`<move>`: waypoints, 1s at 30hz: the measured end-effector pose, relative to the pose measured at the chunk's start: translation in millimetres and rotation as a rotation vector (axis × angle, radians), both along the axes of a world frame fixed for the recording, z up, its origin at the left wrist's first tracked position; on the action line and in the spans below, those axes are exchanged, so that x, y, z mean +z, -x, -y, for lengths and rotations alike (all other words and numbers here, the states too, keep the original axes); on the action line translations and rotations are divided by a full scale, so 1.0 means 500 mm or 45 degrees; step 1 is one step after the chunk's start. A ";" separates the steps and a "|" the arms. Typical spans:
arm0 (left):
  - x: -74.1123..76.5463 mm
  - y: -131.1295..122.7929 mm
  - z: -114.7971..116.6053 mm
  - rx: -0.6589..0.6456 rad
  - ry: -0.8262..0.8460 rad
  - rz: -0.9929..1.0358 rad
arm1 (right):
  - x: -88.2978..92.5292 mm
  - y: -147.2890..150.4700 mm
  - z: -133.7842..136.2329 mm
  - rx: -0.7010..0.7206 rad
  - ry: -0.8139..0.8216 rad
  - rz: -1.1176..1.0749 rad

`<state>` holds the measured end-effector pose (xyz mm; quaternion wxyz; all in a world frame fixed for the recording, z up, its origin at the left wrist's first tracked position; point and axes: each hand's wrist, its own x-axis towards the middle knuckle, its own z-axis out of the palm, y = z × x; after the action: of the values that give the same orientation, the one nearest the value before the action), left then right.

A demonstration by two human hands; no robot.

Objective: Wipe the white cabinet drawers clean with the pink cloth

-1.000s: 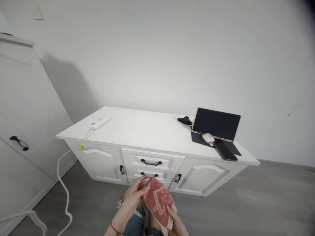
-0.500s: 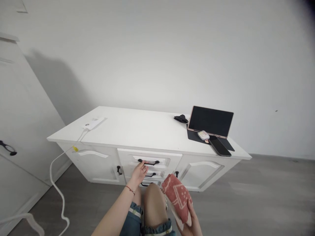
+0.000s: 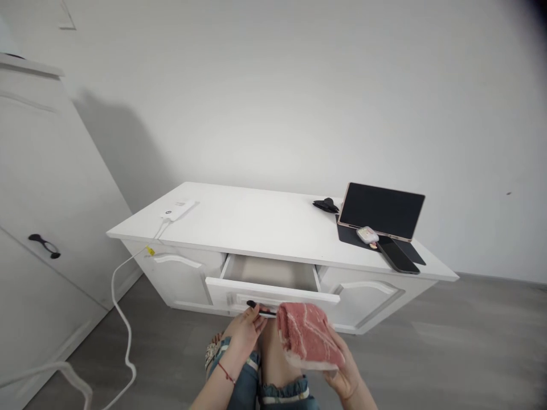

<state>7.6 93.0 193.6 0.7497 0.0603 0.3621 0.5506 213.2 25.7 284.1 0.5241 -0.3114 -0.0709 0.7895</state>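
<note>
Left hand: fingers curled round the black handle [image 3: 252, 304] on the drawer front; the left hand [image 3: 245, 330] carries nothing else.
Right hand: the right hand [image 3: 344, 364] has its fingers closed on one side of the towel [image 3: 307, 336].
Towel: folded, red with pale lines, held in front of the drawer's right half, overlapping its front in this view.
Drawer: the drawer [image 3: 239, 287] stands partly pulled out, its inside pale.
Knees: the knees [image 3: 273, 356] are close below the drawer front; pulling further could bump them.
Towel fold: a loose one-sided hold might let it slip apart, or a corner catch on the drawer's edge.
Worktop: above the drawer, the worktop [image 3: 256, 222] carries a tablet [image 3: 382, 210] and phone [image 3: 397, 255] to the drawer's right; a hard tug might jolt them.
Hidden: the handle's right end, behind the towel; the right fingertips, mostly; the drawer's back, under the worktop.
Blurred: the towel's pattern.
</note>
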 end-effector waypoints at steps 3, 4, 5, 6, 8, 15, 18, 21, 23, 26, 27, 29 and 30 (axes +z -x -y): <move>-0.003 0.006 0.035 -0.008 0.008 0.033 | 0.088 0.008 -0.038 -0.002 -0.055 0.155; -0.002 0.007 0.044 -0.002 0.020 0.031 | 0.116 0.009 -0.053 0.029 -0.082 0.189; 0.000 0.008 0.053 -0.001 0.036 0.027 | 0.141 0.012 -0.070 0.066 -0.099 0.226; 0.003 0.009 0.060 0.002 0.054 0.021 | 0.161 0.016 -0.089 0.117 -0.119 0.260; 0.009 0.010 0.071 0.006 0.073 0.012 | 0.182 0.030 -0.133 0.225 -0.166 0.350; 0.026 0.015 0.097 -0.037 0.020 -0.008 | 0.084 0.133 -0.282 0.500 -0.539 1.053; 0.028 0.021 0.115 -0.069 0.007 0.003 | 0.021 0.159 -0.308 0.708 -1.196 1.473; 0.023 0.027 0.133 -0.087 0.084 -0.006 | -0.028 0.161 -0.314 1.178 -1.807 1.760; 0.012 0.028 0.144 -0.090 0.133 -0.005 | -0.047 0.159 -0.313 1.506 -1.851 2.002; -0.013 0.025 0.156 -0.069 0.177 -0.015 | -0.056 0.172 -0.308 1.657 -1.847 2.111; -0.022 0.024 0.159 -0.067 0.193 -0.032 | -0.056 0.181 -0.304 1.620 -1.900 2.056; -0.039 0.024 0.163 -0.083 0.212 -0.083 | -0.061 0.203 -0.293 1.545 -2.016 1.913; -0.044 0.026 0.165 -0.108 0.208 -0.117 | -0.067 0.214 -0.286 1.530 -2.072 1.844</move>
<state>-5.4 10.4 171.5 0.7574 0.0394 0.4368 0.4837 106.2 168.7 250.8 -0.0392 -0.1780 -0.9432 0.2776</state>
